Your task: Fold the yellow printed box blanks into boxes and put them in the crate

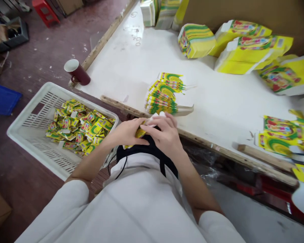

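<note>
In front of the waist, just off the bench edge, the left hand [129,132] grips a small yellow carton [141,132]; the right hand [165,131] bends its fingers over the carton's white end, though whether they pinch it I cannot tell. Beside them, a white slotted crate [31,116] holds a heap of small yellow-green cartons [78,126]. The bench [116,67] has a scuffed white top, marked with handwriting and edged in rough wood; a fanned row of flat cartons [163,96] lies near its edge, a maroon mug [81,73] at its corner. Farther back stand bundled cartons [253,54]. Beyond, on the reddish-brown floor [48,54], sits a red stool [46,12].
</note>
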`<move>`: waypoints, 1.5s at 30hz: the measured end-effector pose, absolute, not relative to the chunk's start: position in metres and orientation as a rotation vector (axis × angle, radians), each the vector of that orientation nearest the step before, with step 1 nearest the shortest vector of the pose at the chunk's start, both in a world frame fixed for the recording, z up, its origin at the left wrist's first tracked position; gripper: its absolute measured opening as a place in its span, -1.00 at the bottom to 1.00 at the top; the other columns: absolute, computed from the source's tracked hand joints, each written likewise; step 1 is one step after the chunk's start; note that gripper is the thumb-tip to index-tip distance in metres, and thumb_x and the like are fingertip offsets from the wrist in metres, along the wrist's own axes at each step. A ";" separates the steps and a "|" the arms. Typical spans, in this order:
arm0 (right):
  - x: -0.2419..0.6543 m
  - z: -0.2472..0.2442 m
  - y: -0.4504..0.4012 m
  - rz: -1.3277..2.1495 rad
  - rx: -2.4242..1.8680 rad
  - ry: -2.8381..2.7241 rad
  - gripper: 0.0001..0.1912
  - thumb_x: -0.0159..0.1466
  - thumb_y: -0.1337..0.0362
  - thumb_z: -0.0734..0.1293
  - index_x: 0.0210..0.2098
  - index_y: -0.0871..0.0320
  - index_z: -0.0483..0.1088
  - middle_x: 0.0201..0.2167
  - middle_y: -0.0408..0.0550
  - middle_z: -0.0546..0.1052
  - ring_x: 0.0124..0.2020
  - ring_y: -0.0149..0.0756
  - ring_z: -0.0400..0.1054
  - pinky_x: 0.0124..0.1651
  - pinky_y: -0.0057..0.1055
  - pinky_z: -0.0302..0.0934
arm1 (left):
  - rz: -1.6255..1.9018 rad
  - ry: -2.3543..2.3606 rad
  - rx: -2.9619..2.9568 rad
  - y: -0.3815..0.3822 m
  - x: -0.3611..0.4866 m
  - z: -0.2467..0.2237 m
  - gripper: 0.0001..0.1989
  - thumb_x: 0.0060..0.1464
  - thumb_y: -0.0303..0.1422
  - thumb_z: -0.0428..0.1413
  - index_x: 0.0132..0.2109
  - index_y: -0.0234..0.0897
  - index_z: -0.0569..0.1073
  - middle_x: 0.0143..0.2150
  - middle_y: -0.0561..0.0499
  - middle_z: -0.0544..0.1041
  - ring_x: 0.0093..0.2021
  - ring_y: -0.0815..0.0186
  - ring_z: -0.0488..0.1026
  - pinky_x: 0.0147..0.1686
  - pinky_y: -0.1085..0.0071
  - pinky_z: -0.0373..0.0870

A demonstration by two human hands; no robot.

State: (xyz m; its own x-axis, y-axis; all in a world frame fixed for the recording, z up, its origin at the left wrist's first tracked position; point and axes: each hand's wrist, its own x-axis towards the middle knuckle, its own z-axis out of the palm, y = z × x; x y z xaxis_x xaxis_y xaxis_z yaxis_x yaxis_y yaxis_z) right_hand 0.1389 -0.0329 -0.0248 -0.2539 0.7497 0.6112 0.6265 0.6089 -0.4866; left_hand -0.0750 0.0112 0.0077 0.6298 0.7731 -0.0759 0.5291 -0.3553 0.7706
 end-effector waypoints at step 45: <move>0.133 -0.041 -0.033 0.736 -1.081 -1.930 -0.70 0.39 0.19 0.28 0.05 0.05 0.54 0.39 0.09 0.27 0.35 -0.07 0.26 0.33 -0.10 0.25 | 0.584 1.456 2.189 -0.007 -0.061 -0.009 -0.49 -0.14 -0.25 0.32 -0.03 -0.27 0.37 -0.07 -0.11 0.54 -0.03 0.10 0.52 -0.02 0.23 0.44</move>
